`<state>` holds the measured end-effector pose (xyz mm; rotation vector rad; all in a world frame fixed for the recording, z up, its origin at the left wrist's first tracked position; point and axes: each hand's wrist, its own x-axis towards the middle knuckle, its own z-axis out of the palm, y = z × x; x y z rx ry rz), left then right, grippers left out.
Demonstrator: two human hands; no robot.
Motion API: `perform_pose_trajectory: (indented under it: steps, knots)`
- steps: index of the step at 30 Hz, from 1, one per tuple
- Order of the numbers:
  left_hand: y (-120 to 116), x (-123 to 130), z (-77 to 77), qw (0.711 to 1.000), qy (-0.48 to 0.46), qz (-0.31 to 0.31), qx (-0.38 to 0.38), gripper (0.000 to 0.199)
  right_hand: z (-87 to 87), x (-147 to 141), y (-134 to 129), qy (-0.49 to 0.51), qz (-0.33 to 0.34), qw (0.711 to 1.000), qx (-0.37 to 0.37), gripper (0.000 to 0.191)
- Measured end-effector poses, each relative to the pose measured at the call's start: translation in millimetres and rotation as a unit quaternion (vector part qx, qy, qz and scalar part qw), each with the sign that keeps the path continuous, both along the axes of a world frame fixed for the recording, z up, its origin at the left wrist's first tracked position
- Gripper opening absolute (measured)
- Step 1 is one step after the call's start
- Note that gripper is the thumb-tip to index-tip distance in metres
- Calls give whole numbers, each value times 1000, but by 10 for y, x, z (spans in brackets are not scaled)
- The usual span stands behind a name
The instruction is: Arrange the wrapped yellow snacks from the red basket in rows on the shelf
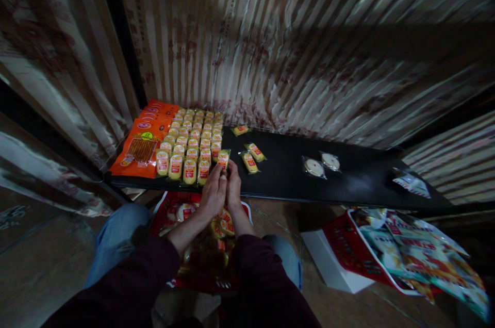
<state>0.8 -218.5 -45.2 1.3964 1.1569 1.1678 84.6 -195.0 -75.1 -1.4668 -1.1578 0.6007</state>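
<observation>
My left hand and my right hand meet at the shelf's front edge, fingers closed around one small wrapped snack cake with a yellow body and a red-and-white label. It stands at the right end of the front row. To its left, several rows of matching wrapped cakes stand upright, packed close together. Three more lie loose to the right, among them one wrapped cake on the black shelf. Under my forearms a red basket holds more wrapped snacks.
Orange snack packets overlap at the shelf's left end. Two round white wrapped pastries and a small clear-and-white packet lie farther right. A second red basket of bagged snacks sits against a white box. Striped curtain hangs behind.
</observation>
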Motion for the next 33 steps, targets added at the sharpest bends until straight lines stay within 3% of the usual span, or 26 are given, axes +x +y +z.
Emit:
perform_pose_trajectory:
  steps: [6,15,22,29,33]
  knots:
    - [56,31,-67,1000,17,8,13,47,-7,-2,73,-7,14,1000,7,40]
    - [120,78,-87,996,86,-2,15,52,-167,59,191,-76,19,997,8,41]
    - [138,121,-181,994,107,12,29,53,-160,83,186,-148,19,989,-7,39]
    - [137,134,-244,997,73,-4,31,51,-153,126,190,-151,37,988,10,39]
    - [135,143,-244,994,105,-8,27,56,-158,149,217,-152,43,987,4,40]
